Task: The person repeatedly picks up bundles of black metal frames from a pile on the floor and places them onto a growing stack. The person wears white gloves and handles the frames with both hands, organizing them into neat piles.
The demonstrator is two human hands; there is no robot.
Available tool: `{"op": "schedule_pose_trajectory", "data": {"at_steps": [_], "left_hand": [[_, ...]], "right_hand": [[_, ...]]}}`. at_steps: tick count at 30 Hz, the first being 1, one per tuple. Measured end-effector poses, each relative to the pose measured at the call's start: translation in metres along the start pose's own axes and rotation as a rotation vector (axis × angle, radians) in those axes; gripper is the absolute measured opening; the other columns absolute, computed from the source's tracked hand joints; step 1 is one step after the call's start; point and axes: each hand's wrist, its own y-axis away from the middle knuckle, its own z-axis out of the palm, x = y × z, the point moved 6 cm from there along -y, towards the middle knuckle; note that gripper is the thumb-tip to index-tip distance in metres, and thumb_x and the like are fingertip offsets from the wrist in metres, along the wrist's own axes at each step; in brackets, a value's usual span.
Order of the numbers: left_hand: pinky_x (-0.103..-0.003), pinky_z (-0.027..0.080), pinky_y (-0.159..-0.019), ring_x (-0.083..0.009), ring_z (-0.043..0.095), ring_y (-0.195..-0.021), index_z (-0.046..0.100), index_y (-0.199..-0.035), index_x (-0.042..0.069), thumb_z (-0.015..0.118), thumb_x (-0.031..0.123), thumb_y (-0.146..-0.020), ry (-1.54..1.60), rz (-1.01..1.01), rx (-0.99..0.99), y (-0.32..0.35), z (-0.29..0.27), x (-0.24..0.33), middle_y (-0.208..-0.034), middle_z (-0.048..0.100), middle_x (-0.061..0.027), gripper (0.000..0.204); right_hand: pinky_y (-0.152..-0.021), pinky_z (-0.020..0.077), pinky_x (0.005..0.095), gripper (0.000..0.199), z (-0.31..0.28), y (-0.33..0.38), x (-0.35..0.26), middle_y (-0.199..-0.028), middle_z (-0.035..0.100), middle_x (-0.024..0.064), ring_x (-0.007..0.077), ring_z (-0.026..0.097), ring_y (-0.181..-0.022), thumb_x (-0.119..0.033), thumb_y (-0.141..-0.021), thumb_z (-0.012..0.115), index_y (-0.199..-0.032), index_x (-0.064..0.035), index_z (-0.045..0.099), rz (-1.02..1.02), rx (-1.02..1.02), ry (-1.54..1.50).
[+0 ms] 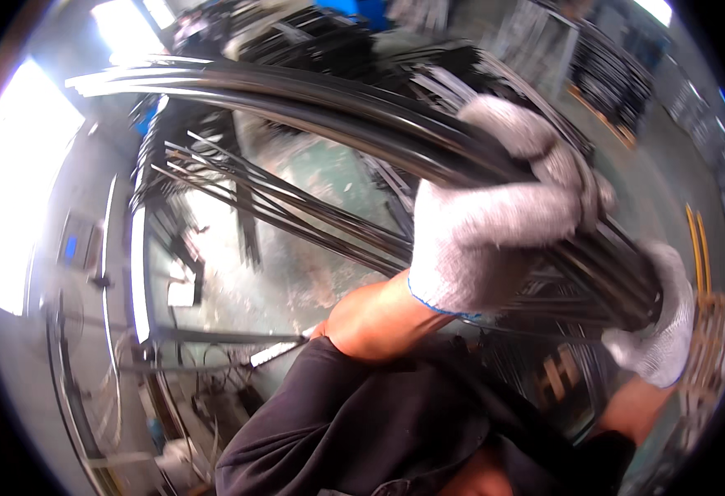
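A bundle of long, dark, shiny metal tubes (321, 103) is raised in front of me and runs from the upper left to the lower right. My left hand (503, 211), in a whitish knit glove with a blue cuff edge, is wrapped round the bundle. Farther down, my right hand (660, 322), gloved the same way, cups the bundle's near right end, its palm against the tube ends. Some fingers of both hands are hidden behind the tubes. Below the bundle, several thinner dark rods (296, 215) stretch toward the left, their near ends hidden by my left wrist.
Stacks of dark metal pieces (304, 41) stand at the back. A loaded wooden pallet (602, 116) sits at the far right, near two yellow bars (698, 248). A wooden pallet stack (709, 343) is beside my right hand. Equipment with a pale upright post (139, 273) stands left.
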Motion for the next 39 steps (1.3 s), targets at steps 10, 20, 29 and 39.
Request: {"op": "schedule_pose_trajectory", "data": {"at_steps": [10, 20, 29, 39], "left_hand": [[-0.058, 0.056, -0.110, -0.0400, 0.073, -0.114, 0.067, -0.110, 0.007, 0.064, -0.007, -0.086, -0.286, 0.383, 0.220, 0.062, 0.065, 0.137, -0.110, 0.072, -0.0125, 0.028], [-0.047, 0.061, -0.100, -0.0338, 0.074, -0.108, 0.071, -0.109, 0.001, 0.068, -0.012, -0.089, -0.617, 0.636, -0.107, 0.066, 0.122, 0.169, -0.116, 0.073, -0.0153, 0.025], [-0.040, 0.066, -0.085, -0.0287, 0.077, -0.098, 0.074, -0.101, 0.001, 0.070, -0.021, -0.081, -0.832, 0.964, -0.053, 0.038, 0.109, 0.167, -0.108, 0.076, -0.0158, 0.030], [-0.038, 0.063, -0.083, -0.0292, 0.074, -0.093, 0.076, -0.099, -0.002, 0.068, -0.007, -0.088, -0.433, 0.616, 0.128, 0.015, 0.073, 0.116, -0.101, 0.073, -0.0159, 0.014]], "right_hand": [[-0.123, 0.0490, 0.0425, 0.110, 0.162, -0.033, 0.097, -0.158, 0.061, 0.0112, 0.0289, 0.061, -0.144, -0.027, -0.079, 0.105, -0.168, 0.0008, 0.045, -0.278, 0.271, -1.027], [-0.123, 0.0499, 0.0451, 0.088, 0.155, -0.128, -0.007, -0.152, 0.064, 0.0124, 0.0275, 0.064, -0.135, -0.009, -0.085, 0.090, -0.163, 0.0000, 0.052, -0.579, 0.260, -1.121], [-0.122, 0.0523, 0.0469, 0.081, 0.161, -0.162, -0.057, -0.146, 0.068, 0.0146, 0.0293, 0.067, -0.132, 0.000, -0.085, 0.081, -0.161, 0.0019, 0.054, -0.636, 0.276, -0.890], [-0.109, 0.0613, 0.0447, 0.056, 0.160, -0.198, 0.065, -0.134, 0.073, 0.0169, 0.0292, 0.073, -0.119, 0.003, -0.093, 0.078, -0.146, 0.0055, 0.064, -0.425, 0.193, -0.373]]}}
